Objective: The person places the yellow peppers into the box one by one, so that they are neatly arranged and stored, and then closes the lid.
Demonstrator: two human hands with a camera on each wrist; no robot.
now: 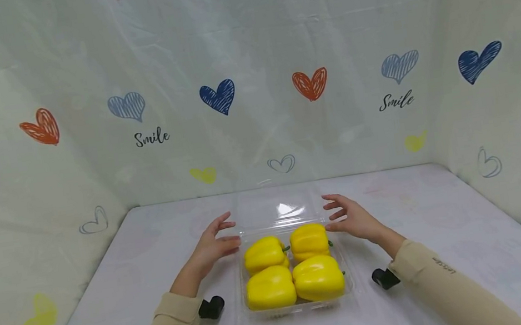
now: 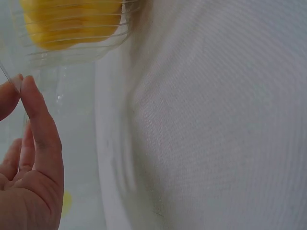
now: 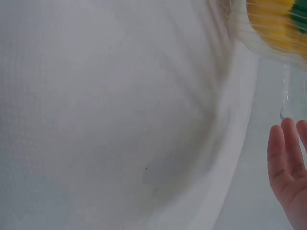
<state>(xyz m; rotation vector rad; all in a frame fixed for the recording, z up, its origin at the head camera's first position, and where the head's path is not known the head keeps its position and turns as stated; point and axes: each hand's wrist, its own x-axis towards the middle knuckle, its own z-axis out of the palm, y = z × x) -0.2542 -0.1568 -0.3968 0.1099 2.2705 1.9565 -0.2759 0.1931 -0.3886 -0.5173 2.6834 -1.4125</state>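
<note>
A clear plastic clamshell box (image 1: 302, 307) stands on the table with several yellow bell peppers (image 1: 270, 288) in it. Its transparent lid (image 1: 267, 206) is raised at the far side. My left hand (image 1: 210, 250) is at the lid's left side, thumb and fingers spread apart in the head view; in the left wrist view, the fingertips (image 2: 32, 88) meet a thin clear edge. On the lid's right side is my right hand (image 1: 354, 220), fingers extended and apart. Part of that hand is cut off in the right wrist view, near the box's ribbed wall (image 3: 242, 28).
The box sits mid-table on a pale tabletop (image 1: 455, 246). A pale curtain (image 1: 261, 33) printed with hearts and "Smile" surrounds the table at the back and sides. Small black devices (image 1: 211, 308) are at both wrists, beside beige sleeves (image 1: 173, 324).
</note>
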